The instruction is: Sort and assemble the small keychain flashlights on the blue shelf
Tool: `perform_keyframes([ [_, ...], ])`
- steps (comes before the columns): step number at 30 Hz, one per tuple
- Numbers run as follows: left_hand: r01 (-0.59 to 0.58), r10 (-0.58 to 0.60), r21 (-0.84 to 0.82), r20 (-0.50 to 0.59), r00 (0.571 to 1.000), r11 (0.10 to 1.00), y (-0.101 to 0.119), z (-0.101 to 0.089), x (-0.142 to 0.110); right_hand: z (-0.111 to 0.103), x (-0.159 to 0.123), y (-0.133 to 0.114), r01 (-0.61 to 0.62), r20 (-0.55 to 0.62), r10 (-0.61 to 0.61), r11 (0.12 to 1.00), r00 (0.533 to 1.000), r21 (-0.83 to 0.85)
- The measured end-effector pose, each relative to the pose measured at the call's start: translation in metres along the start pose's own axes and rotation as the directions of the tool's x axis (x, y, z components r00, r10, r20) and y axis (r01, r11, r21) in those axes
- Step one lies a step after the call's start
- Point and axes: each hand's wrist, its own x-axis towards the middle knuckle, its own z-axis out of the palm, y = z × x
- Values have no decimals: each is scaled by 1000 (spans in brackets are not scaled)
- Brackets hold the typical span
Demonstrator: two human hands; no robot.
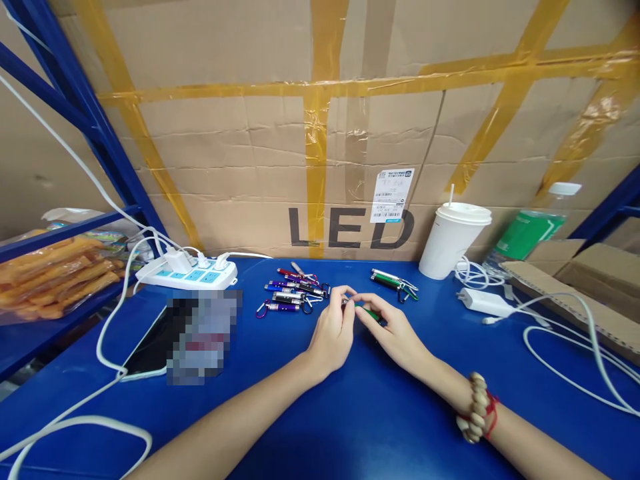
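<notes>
My left hand (333, 331) and my right hand (393, 328) meet over the middle of the blue table, fingertips close together. Between them is a small green keychain flashlight (371, 314), mostly covered by my fingers. My right fingers curl over its green body, while my left fingers pinch at its other end. To the left of my hands lies a loose pile of keychain flashlights (286, 297) in purple, blue, black, silver and red, with small carabiner clips. Beyond my right hand, a silver and a green keychain flashlight (387, 280) lie side by side with their clips.
A white power strip (200, 275) with plugs and a phone (150, 343) are at the left. At the right stand a lidded white cup (447, 243) with a straw, a green-labelled bottle (533, 233), a charger (484, 302) with cables, and an open cardboard box (595, 280). A large carton (240, 180) backs the table.
</notes>
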Motion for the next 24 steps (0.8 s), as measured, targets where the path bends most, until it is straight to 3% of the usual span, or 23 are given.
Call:
perform_keyframes([
  [10,168,-168,-21,3,986,986,-4,1,4,-4,0,6,97,42,-93,990,995,-105],
  [15,223,-222,4,-61,973,975,-3,0,5,-4,-1,10,19,61,-11,990,998,-142],
  [19,210,-238,-167,-166,957,963,-2,-1,8,-2,0,10,-39,27,41,995,999,-93],
  [24,309,-384,-527,-36,923,792,-3,-2,15,0,0,7,-51,80,51,999,996,-7],
])
